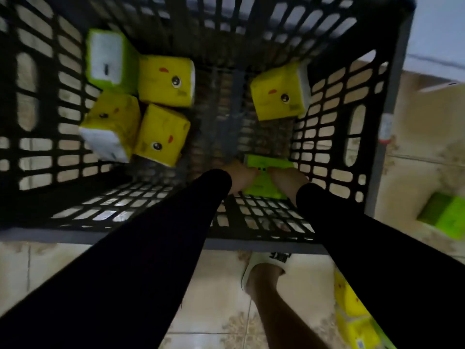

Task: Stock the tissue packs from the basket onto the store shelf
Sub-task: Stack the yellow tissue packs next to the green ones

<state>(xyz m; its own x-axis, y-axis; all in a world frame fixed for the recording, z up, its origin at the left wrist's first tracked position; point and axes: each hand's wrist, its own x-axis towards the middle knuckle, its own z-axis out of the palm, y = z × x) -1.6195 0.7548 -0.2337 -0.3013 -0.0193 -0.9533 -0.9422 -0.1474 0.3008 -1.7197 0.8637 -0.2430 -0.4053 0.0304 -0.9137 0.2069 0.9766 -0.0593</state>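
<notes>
Both hands' fingers (254, 172) apparently grip green pack (266, 180).

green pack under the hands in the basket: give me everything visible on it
The green tissue pack is a bright lime, glossy-wrapped block with small dark marks on its top face. It lies flat on the floor of the black slatted basket, at the near right corner, close to the near wall. The left hand and right hand each grip it from above, covering parts of its near half. It touches no other pack.
</notes>
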